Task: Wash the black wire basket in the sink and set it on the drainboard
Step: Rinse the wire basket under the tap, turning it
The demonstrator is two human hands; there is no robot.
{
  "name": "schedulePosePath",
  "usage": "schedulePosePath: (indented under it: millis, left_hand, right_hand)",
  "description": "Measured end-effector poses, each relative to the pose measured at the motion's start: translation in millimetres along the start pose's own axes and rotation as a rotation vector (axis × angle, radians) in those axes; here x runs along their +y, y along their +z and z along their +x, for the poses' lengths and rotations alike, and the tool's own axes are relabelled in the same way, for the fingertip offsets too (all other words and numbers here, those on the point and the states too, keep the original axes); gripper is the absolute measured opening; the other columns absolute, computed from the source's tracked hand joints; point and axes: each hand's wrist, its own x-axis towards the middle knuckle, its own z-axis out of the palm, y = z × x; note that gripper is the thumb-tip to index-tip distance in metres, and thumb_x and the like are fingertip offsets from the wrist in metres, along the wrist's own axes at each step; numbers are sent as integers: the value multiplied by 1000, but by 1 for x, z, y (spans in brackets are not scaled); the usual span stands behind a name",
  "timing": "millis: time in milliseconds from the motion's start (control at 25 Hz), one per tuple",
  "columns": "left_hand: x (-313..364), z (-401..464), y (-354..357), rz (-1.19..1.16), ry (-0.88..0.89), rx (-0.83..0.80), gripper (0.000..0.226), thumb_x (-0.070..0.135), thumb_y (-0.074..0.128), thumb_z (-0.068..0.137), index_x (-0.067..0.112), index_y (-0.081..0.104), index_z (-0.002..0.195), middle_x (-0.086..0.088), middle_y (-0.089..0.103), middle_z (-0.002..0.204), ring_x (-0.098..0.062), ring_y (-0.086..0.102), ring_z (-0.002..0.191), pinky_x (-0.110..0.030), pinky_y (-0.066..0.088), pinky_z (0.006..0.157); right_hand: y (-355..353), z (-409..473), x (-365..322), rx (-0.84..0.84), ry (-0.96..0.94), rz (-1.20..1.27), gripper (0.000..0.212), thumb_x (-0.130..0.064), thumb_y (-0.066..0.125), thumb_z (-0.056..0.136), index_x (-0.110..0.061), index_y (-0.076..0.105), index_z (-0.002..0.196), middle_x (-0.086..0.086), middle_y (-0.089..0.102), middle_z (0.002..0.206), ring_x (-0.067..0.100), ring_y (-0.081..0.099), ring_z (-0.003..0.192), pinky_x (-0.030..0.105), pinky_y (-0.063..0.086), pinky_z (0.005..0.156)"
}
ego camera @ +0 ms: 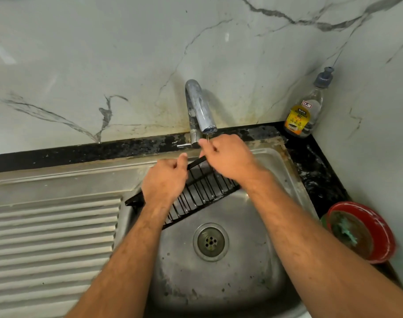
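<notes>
Basket is gripped by both hands, left and right, under tap; rinsing step; next needs more water.

We see a black speckled table carrying a steel sink with a ribbed drainboard at its left. A dish-gel bottle stands upright in the rear right corner. A red bowl rests on the table right of the sink.
</notes>
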Motion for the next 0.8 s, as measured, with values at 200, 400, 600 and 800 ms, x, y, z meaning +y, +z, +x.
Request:
schedulePosePath:
  millis: [200,400,600,800]
  left_hand:
    - [-11,-7,3,-380,-254,29,55,62,48,99,19,55,66,3,53,61,-21,51,64,-33,43,72]
    - [-5,-14,10,-401,-238,-136,85,75,20,97,14,54,145,-15,52,150,-30,48,138,-47,32,117]
    - [21,-13,9,-601,-9,-179,57,63,39,100,33,73,66,15,61,57,5,55,56,-26,47,71]
    - [1,-1,19,-879,-400,43,33,48,71,89,20,74,105,0,73,115,-20,65,112,-47,45,111]
  right_hand:
    - [-3,-22,14,-52,254,502,66,-78,27,91,-39,60,133,-12,55,144,12,46,133,45,30,115]
    - [2,-25,-14,0,185,41,58,-62,23,101,-26,51,65,-5,57,77,22,56,88,55,41,101]
    - [1,-3,-30,-66,327,-181,47,-53,34,100,-18,54,75,1,57,92,25,54,104,60,28,101]
    - [2,-6,-8,-94,213,-209,47,-60,34,100,-30,56,130,-4,54,140,25,41,139,69,10,116]
